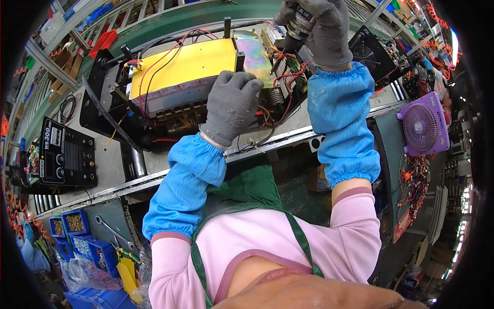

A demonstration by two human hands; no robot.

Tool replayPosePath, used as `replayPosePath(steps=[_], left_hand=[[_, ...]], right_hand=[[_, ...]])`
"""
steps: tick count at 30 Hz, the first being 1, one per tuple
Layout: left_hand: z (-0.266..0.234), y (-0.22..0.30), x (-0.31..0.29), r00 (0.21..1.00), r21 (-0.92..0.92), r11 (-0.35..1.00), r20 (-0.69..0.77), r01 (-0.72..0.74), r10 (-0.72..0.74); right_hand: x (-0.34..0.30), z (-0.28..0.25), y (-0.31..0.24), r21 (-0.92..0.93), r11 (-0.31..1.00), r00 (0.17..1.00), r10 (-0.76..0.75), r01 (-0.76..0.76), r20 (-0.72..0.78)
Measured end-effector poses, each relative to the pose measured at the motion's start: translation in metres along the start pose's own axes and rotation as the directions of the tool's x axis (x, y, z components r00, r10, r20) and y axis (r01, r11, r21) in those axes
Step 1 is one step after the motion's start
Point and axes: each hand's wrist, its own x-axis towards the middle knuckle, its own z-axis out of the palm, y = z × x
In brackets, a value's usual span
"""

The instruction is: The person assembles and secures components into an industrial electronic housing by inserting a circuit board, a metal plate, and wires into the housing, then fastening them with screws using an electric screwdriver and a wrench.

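My right hand (329, 33), in a grey glove, grips a dark power screwdriver (293, 42). Its bit slants down toward wiring and components at the right end of an opened electrical unit (177, 105); whether the tip touches a screw is too small to tell. A yellow sheet (190, 67) covers much of the unit's top, with red and black wires across it. Beside the sheet is a shiny, rainbow-tinted metal plate (252, 51). My left hand (231, 105), also gloved, is closed at the unit's near edge by the plate; its curled fingers hide whatever they hold.
A black welding machine (67, 154) stands at left on the roller line. Farther right are another black unit with a fan grille (365, 51) and a purple fan (422, 123). Blue bins of small parts (76, 222) and a wrench (116, 234) lie at lower left.
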Motion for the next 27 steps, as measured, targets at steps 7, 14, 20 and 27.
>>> replayPosePath(steps=[7,14,20,27], left_hand=[[-0.005,0.001,0.001,0.999,0.01,1.0,0.017,-0.028,0.028],[-0.018,0.026,-0.003,0.898,-0.476,0.779,0.053,0.408,-0.438],[-0.019,0.011,-0.014,0.749,-0.597,0.486,0.337,0.638,-0.57],[-0.022,0.012,-0.015,0.672,-0.578,0.385,0.44,0.719,-0.595]], right_hand=[[0.004,-0.008,-0.01,-0.067,0.988,0.988,0.146,-0.143,0.043],[-0.004,0.002,-0.007,0.343,0.939,0.999,-0.039,0.031,0.016],[-0.007,0.017,-0.022,-0.011,0.999,0.997,0.044,-0.045,-0.069],[-0.007,0.032,0.0,0.055,0.992,0.989,-0.109,0.115,-0.102]])
